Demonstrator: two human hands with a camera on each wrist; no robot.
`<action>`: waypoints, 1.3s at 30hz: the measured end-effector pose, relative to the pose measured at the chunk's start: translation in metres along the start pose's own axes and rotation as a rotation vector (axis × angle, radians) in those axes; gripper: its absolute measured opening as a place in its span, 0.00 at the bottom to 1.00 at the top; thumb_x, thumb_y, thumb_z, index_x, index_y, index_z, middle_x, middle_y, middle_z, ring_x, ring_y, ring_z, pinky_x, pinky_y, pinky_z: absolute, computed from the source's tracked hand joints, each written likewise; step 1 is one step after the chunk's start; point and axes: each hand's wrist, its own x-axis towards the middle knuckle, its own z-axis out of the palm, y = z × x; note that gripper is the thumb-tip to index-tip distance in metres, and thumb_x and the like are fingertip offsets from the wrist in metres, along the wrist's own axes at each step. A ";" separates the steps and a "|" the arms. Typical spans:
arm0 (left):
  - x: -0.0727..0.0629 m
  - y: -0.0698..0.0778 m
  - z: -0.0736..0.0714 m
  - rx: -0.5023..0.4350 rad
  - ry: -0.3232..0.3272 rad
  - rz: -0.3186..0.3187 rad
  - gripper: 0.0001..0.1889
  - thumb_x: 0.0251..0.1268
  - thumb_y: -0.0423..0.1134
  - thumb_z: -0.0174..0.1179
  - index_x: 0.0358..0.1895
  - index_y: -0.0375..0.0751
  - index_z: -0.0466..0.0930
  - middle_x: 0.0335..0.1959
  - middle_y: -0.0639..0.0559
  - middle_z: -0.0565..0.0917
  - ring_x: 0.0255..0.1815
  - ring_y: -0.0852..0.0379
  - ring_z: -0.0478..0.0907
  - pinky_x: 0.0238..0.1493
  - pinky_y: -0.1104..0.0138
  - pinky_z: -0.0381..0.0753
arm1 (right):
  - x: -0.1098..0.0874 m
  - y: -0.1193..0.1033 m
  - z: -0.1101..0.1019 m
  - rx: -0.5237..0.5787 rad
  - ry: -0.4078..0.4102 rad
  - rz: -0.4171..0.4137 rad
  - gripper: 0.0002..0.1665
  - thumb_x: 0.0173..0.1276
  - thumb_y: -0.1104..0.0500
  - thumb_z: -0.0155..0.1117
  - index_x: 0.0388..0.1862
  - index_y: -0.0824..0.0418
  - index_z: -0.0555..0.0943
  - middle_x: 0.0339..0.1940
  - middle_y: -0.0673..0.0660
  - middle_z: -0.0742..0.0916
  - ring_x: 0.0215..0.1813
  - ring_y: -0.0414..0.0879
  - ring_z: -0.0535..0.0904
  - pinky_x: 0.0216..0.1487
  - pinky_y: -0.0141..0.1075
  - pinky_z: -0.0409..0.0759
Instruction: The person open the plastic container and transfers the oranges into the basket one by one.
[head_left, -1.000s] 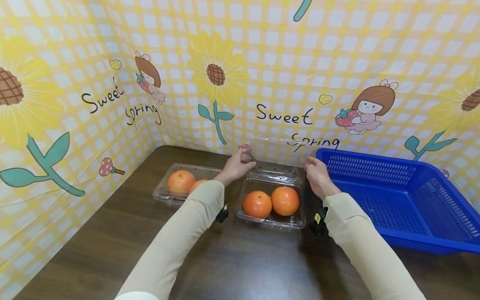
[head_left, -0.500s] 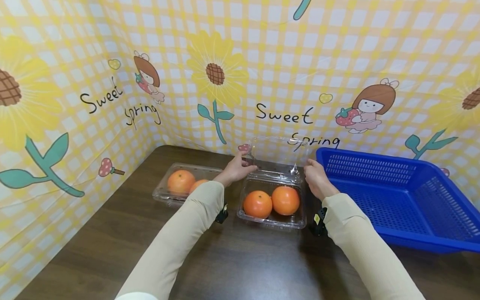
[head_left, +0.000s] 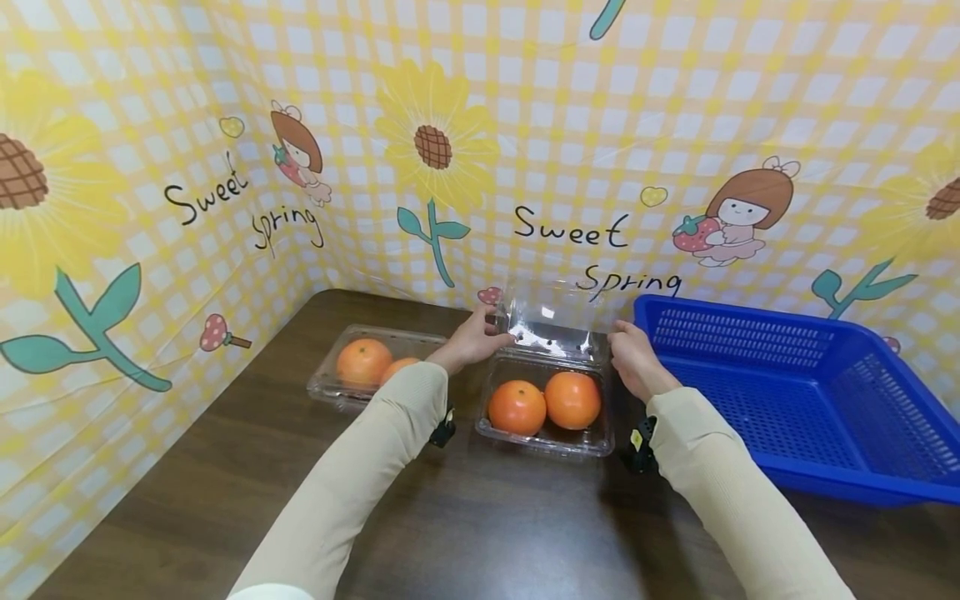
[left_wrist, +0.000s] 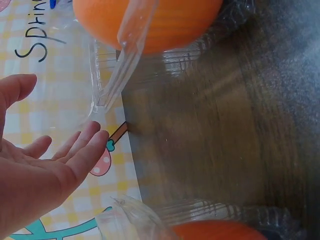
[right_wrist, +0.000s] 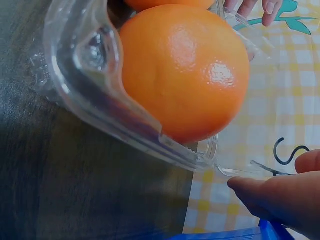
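Note:
A clear plastic clamshell box (head_left: 543,446) stands on the dark wood table with its lid (head_left: 551,312) raised at the back. Two oranges (head_left: 517,408) lie in its base. My left hand (head_left: 472,337) is at the lid's left side, fingers extended and thumb apart from them; in the left wrist view its fingertips (left_wrist: 92,130) are right at the lid's edge. On the opposite side is my right hand (head_left: 636,354), index fingertip close against the lid's edge in the right wrist view, thumb (right_wrist: 309,162) apart from it.
A second clear box (head_left: 326,387) with two oranges sits to the left, partly hidden by the left forearm. The blue plastic basket (head_left: 795,400) stands close on the right. A checked, printed cloth (head_left: 555,125) hangs behind the table.
The lid's upper edge has come slightly lower and the reflections on it have shifted. Both hands stay nearly in place at its sides; the oranges and the basket have not moved.

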 end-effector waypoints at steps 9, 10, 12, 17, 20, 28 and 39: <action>-0.003 0.003 -0.002 0.001 -0.012 -0.004 0.35 0.60 0.43 0.55 0.66 0.37 0.49 0.58 0.36 0.66 0.58 0.44 0.63 0.54 0.55 0.67 | -0.009 -0.003 -0.003 0.061 -0.076 -0.011 0.32 0.67 0.70 0.27 0.69 0.66 0.35 0.70 0.63 0.43 0.69 0.56 0.39 0.66 0.47 0.44; -0.003 0.003 -0.002 0.001 -0.011 -0.002 0.35 0.60 0.43 0.55 0.66 0.37 0.50 0.58 0.36 0.66 0.58 0.44 0.63 0.54 0.55 0.67 | -0.010 -0.003 -0.003 0.062 -0.081 -0.009 0.32 0.67 0.70 0.27 0.69 0.66 0.35 0.70 0.63 0.43 0.69 0.56 0.39 0.66 0.47 0.44; -0.003 0.003 -0.002 0.001 -0.010 -0.002 0.34 0.60 0.43 0.55 0.66 0.38 0.51 0.58 0.36 0.66 0.58 0.44 0.64 0.54 0.55 0.67 | -0.011 -0.003 -0.003 0.062 -0.089 -0.002 0.32 0.68 0.69 0.27 0.69 0.66 0.35 0.70 0.64 0.43 0.69 0.56 0.39 0.66 0.47 0.44; -0.004 0.002 -0.004 -0.006 -0.016 -0.003 0.33 0.60 0.43 0.55 0.66 0.41 0.52 0.59 0.37 0.65 0.58 0.45 0.64 0.53 0.56 0.68 | -0.014 -0.003 -0.003 0.061 -0.113 0.007 0.31 0.69 0.68 0.27 0.69 0.65 0.35 0.70 0.64 0.43 0.69 0.56 0.39 0.66 0.47 0.44; -0.006 0.003 -0.006 -0.016 -0.022 0.010 0.33 0.59 0.44 0.55 0.66 0.40 0.52 0.59 0.37 0.65 0.57 0.44 0.64 0.52 0.56 0.69 | -0.017 -0.002 -0.002 0.060 -0.128 -0.006 0.30 0.70 0.67 0.26 0.69 0.65 0.35 0.70 0.65 0.44 0.69 0.56 0.40 0.66 0.47 0.44; -0.014 0.004 -0.008 -0.014 -0.029 0.064 0.32 0.60 0.43 0.55 0.65 0.39 0.52 0.59 0.37 0.65 0.57 0.45 0.67 0.52 0.56 0.70 | -0.031 0.000 -0.001 0.009 -0.176 -0.021 0.30 0.71 0.66 0.27 0.69 0.66 0.36 0.69 0.66 0.46 0.69 0.57 0.41 0.66 0.48 0.44; -0.030 0.001 -0.006 0.043 -0.014 0.190 0.30 0.60 0.40 0.56 0.64 0.40 0.56 0.60 0.38 0.64 0.58 0.45 0.65 0.55 0.56 0.67 | -0.046 0.005 -0.005 -0.060 -0.236 -0.068 0.29 0.71 0.67 0.29 0.68 0.70 0.38 0.68 0.69 0.49 0.68 0.59 0.43 0.65 0.51 0.45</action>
